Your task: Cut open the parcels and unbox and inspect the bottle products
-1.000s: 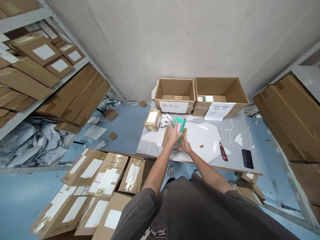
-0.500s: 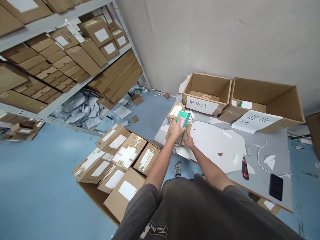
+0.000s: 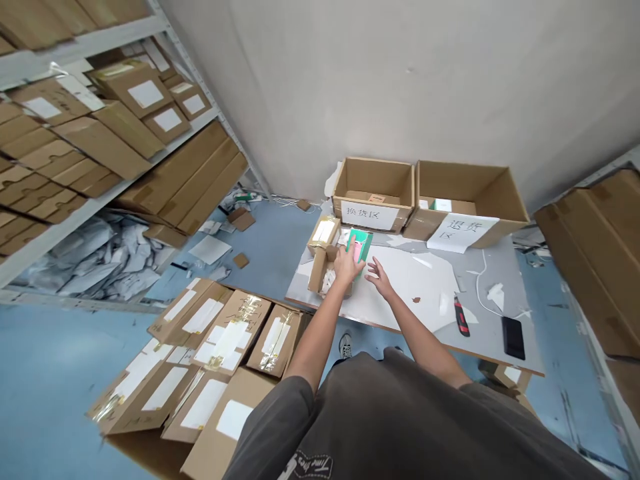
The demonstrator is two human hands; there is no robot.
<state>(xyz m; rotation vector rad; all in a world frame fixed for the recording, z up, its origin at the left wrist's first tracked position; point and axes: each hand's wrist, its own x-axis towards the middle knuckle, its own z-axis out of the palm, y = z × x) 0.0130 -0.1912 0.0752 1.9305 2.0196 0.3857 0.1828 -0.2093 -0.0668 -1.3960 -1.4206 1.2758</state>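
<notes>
My left hand [image 3: 346, 265] grips a small green box [image 3: 365, 243] with a pink patch, held above the left part of the table. Just to its right is my right hand [image 3: 380, 277], fingers spread and nothing in them. Below and left of my left hand stands an opened cardboard box [image 3: 317, 269] with crumpled white packing inside. Behind that sits a taped cardboard box [image 3: 324, 232] with a white label.
Two large open cartons [image 3: 373, 215] with handwritten signs stand at the table's back. A red utility knife [image 3: 461, 316] and a black phone [image 3: 513, 337] lie on the right. Labelled boxes [image 3: 235, 333] are piled at the left. Shelves [image 3: 150, 160] hold more boxes.
My right hand has let go of the opened cardboard box and moved right, fingers spreading. My left hand still holds the green box. The view has turned to the right.
</notes>
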